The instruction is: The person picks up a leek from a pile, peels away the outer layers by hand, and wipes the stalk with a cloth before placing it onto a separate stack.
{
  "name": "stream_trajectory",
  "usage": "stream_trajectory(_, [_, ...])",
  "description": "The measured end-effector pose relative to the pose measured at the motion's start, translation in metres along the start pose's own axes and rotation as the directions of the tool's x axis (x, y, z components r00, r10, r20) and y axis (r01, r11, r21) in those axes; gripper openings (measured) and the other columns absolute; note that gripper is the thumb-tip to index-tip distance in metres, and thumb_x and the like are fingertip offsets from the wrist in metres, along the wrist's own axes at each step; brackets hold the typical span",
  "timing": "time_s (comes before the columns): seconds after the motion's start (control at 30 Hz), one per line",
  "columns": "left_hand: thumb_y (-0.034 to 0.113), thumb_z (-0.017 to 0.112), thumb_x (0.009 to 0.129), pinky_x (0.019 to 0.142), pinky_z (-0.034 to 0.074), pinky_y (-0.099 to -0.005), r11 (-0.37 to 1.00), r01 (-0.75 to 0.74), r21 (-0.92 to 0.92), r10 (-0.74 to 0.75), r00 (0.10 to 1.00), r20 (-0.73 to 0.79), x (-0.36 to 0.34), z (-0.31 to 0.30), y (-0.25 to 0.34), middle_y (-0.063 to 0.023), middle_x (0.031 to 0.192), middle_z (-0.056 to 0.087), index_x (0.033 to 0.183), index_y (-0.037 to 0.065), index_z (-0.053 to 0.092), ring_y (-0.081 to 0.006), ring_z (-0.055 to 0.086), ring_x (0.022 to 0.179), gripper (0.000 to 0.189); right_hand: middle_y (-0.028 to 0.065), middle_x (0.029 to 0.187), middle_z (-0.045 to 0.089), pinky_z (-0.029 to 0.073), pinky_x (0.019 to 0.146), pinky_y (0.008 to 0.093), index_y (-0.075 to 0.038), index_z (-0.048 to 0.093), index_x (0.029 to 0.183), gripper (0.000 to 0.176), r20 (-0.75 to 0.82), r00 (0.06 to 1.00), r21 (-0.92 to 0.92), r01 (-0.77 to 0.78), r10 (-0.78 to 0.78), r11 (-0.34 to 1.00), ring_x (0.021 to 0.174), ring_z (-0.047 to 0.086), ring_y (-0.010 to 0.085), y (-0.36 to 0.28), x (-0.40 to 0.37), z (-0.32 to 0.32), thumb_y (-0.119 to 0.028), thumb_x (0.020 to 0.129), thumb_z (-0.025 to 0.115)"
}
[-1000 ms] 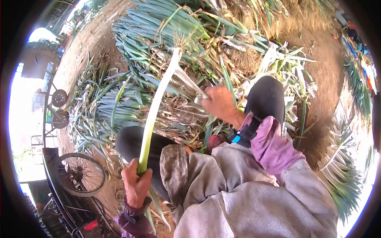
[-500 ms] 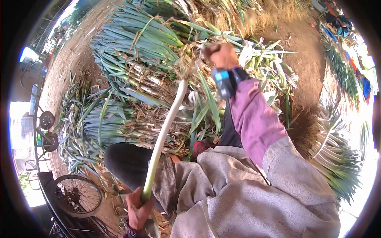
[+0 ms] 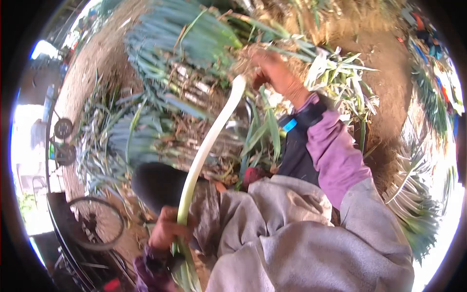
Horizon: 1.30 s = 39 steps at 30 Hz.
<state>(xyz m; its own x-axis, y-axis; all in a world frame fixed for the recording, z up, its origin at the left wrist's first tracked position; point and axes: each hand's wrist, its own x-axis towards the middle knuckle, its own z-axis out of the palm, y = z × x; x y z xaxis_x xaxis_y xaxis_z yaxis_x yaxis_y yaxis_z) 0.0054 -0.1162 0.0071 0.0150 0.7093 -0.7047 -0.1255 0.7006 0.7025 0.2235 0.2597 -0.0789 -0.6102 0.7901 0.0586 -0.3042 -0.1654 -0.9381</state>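
At the far left, a spoked wheel stands on the dirt floor, beside dark framework. Next to it, a bundle of leeks lies with its blue-green leaves pointing left, just beyond the person's dark-clad knee.

Near left, the left hand has its grip closed around the green part of a single leek; loose leaves trail below the fist. The leek slants up and away to the right, its white shank bare and slightly bowed, and its root end is held clear above the pile at the middle of the scene. Behind it, a larger heap of leeks lies on the far side.

The right hand is at that root end, fingers curled; blur hides whether its grip holds any roots or only passes beside them. To its right lie pale leaf scraps, and at the far right a fan of leeks.

The step in hand looks like cleaning the root end. The next move seems to call for a steady left grip and right fingertips placed precisely at the roots.
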Motion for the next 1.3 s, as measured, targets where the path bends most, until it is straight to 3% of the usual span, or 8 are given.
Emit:
stream_trajectory(0.2, [0.005, 0.060, 0.063, 0.058, 0.050, -0.0298, 0.985, 0.014, -0.174, 0.046, 0.941, 0.336, 0.036, -0.007, 0.008, -0.0160, 0.074, 0.065, 0.098, -0.010, 0.063, -0.0209, 0.062, 0.060, 0.038, 0.0101, 0.072, 0.068, 0.052, 0.063, 0.0270, 0.002, 0.065, 0.102, 0.032, 0.116, 0.990, -0.204, 0.107, -0.084, 0.973, 0.066, 0.064, 0.0139, -0.037, 0.002, -0.003, -0.028, 0.091, 0.061])
stream_trajectory(0.4, [0.013, 0.071, 0.068, 0.100, 0.037, -0.0364, 0.916, -0.198, 0.349, 0.183, 0.980, 0.077, 0.028, -0.008, 0.027, -0.0145, 0.127, 0.054, 0.140, -0.005, 0.033, -0.0261, 0.050, 0.117, 0.084, 0.0152, 0.069, 0.066, 0.047, 0.036, 0.0260, 0.007, 0.062, 0.093, 0.032, -0.088, 0.991, -0.495, 0.047, -0.104, 0.868, 0.048, 0.062, 0.0163, -0.067, 0.025, -0.033, -0.025, 0.088, 0.060])
stream_trajectory(0.57, [0.015, 0.071, 0.069, 0.060, 0.042, -0.0355, 0.616, -0.225, 0.755, 0.389, 0.920, -0.043, 0.010, 0.024, -0.001, -0.0162, 0.075, 0.053, 0.120, -0.006, 0.046, -0.0218, 0.058, 0.069, 0.060, 0.0098, 0.059, 0.061, 0.042, 0.029, 0.0255, 0.006, 0.062, 0.093, 0.033, -0.133, 0.991, -0.578, -0.083, 0.006, 0.812, 0.035, 0.053, 0.0136, -0.045, 0.040, -0.031, -0.026, 0.087, 0.060])
stream_trajectory(0.83, [0.005, 0.067, 0.071, 0.072, 0.043, -0.0281, 0.991, -0.022, 0.131, 0.019, 1.000, 0.019, 0.016, -0.015, 0.009, -0.0037, 0.087, 0.063, 0.102, -0.001, 0.057, -0.0094, 0.055, 0.079, 0.033, 0.0039, 0.078, 0.062, 0.048, 0.043, 0.0165, -0.003, 0.063, 0.112, 0.036, 0.211, 0.970, -0.725, 0.074, 0.119, 0.685, 0.048, 0.054, 0.0039, -0.062, 0.025, -0.017, -0.032, 0.091, 0.062])
stream_trajectory(1.0, [0.002, 0.062, 0.070, 0.061, 0.042, -0.0369, 0.680, -0.192, 0.708, 0.205, 0.976, 0.067, 0.022, -0.042, 0.040, -0.0137, 0.072, 0.055, 0.094, -0.001, 0.057, -0.0216, 0.057, 0.070, 0.024, 0.0075, 0.091, 0.064, 0.052, 0.071, 0.0325, -0.005, 0.063, 0.109, 0.039, 0.356, 0.898, -0.914, 0.276, 0.260, 0.297, 0.083, 0.062, 0.0200, -0.067, -0.017, -0.047, -0.005, 0.071, 0.072])
stream_trajectory(1.1, [-0.002, 0.056, 0.067, 0.055, 0.040, -0.0431, 0.335, -0.333, 0.881, 0.485, 0.863, 0.141, 0.038, -0.075, 0.056, -0.0193, 0.069, 0.054, 0.083, 0.001, 0.053, -0.0374, 0.055, 0.063, 0.017, 0.0173, 0.074, 0.058, 0.045, 0.062, 0.0451, -0.004, 0.052, 0.089, 0.015, 0.305, 0.923, -0.951, 0.308, 0.234, 0.025, 0.070, 0.058, 0.0364, -0.065, -0.059, -0.048, -0.012, 0.079, 0.060])
stream_trajectory(1.27, [0.000, 0.053, 0.067, 0.062, 0.044, -0.0467, -0.160, -0.291, 0.943, 0.633, 0.703, 0.324, 0.063, -0.082, 0.149, -0.0171, 0.069, 0.057, 0.087, 0.004, 0.055, -0.0391, 0.058, 0.069, 0.020, 0.0140, 0.068, 0.057, 0.045, 0.052, 0.0370, -0.001, 0.055, 0.086, 0.014, 0.252, 0.941, -0.952, 0.198, 0.228, 0.235, 0.057, 0.058, 0.0296, -0.070, -0.126, -0.050, -0.010, 0.080, 0.063])
stream_trajectory(1.3, [0.003, 0.056, 0.072, 0.070, 0.046, -0.0469, -0.130, -0.124, 0.984, 0.472, 0.865, 0.171, 0.074, -0.093, 0.171, -0.0164, 0.085, 0.061, 0.111, 0.010, 0.059, -0.0370, 0.059, 0.083, 0.039, 0.0116, 0.068, 0.056, 0.045, 0.049, 0.0343, 0.000, 0.056, 0.087, 0.013, 0.114, 0.954, -0.923, -0.001, 0.276, 0.386, 0.054, 0.056, 0.0259, -0.070, -0.139, -0.049, -0.010, 0.081, 0.062])
